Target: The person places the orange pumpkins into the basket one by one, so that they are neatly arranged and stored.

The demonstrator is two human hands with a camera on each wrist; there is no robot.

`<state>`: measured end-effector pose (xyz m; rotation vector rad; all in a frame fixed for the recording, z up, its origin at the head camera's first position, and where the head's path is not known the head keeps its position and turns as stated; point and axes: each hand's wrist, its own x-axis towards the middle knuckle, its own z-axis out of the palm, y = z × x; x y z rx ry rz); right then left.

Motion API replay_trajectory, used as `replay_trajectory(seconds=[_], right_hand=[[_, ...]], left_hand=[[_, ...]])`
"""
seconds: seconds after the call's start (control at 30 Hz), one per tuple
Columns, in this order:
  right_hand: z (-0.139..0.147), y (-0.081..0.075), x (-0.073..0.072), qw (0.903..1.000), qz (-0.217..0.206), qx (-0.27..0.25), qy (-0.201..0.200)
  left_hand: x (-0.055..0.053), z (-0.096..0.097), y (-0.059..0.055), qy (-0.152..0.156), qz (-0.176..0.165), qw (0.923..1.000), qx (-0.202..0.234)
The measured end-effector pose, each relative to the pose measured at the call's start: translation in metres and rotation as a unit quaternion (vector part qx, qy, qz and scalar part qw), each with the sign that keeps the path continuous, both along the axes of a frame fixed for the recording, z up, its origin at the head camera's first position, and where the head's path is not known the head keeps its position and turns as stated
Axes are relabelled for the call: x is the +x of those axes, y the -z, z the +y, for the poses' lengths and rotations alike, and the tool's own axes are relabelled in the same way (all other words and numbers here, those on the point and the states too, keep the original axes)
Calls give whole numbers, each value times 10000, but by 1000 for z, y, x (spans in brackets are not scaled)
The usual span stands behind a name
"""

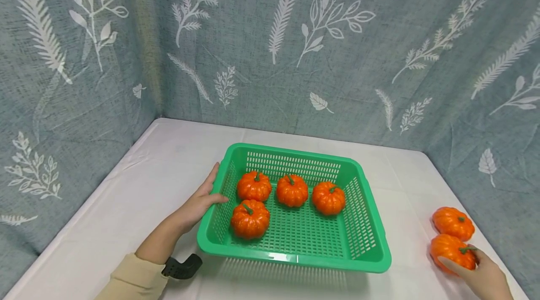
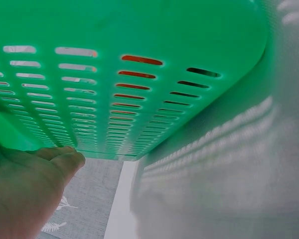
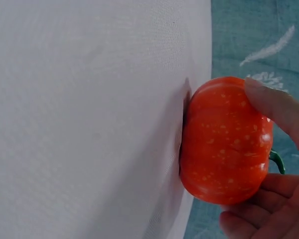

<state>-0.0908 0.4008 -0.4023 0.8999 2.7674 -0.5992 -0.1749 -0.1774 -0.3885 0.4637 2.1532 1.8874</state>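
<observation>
A green plastic basket [image 1: 377,215] with slotted walls stands on the white cloth. Inside it lie several small orange pumpkins [image 1: 292,191] with green stems. My left hand [image 1: 195,207] grips the basket's left wall, the thumb over the rim and the other fingers outside. In the left wrist view, that hand [image 2: 32,181] lies against the slotted green wall [image 2: 139,30]. Far to the right, my right hand [image 1: 487,274] holds a pumpkin [image 1: 448,248] between thumb and fingers. The right wrist view shows this pumpkin [image 3: 226,142] touching or very close to the cloth.
Another orange pumpkin [image 1: 453,223] sits just behind the held one, near the table's right edge. The white-covered table [image 1: 185,145] is bordered at the back and sides by blue-grey curtains [image 1: 253,56] with white leaf prints. A black band [image 1: 182,267] is on the left wrist.
</observation>
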Motion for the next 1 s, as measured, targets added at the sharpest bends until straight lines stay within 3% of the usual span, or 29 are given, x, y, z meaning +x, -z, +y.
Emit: replay_trajectory(seconds=[0.23,0.6,0.8,1.0], right_hand=[[-9,-7,3,9997,234,77,75],[-12,-28,0,9996,244,120,41],[-18,-48,-5,9956,612,257,-666],[-34,-68,-15,9833,1121,422,-1367]], left_hand=[[1,0,0,28,18,10000,27],[1,-1,0,-1,3,10000,-8],[0,-1,1,6,38,10000,2],[0,0,0,6,28,10000,-2]])
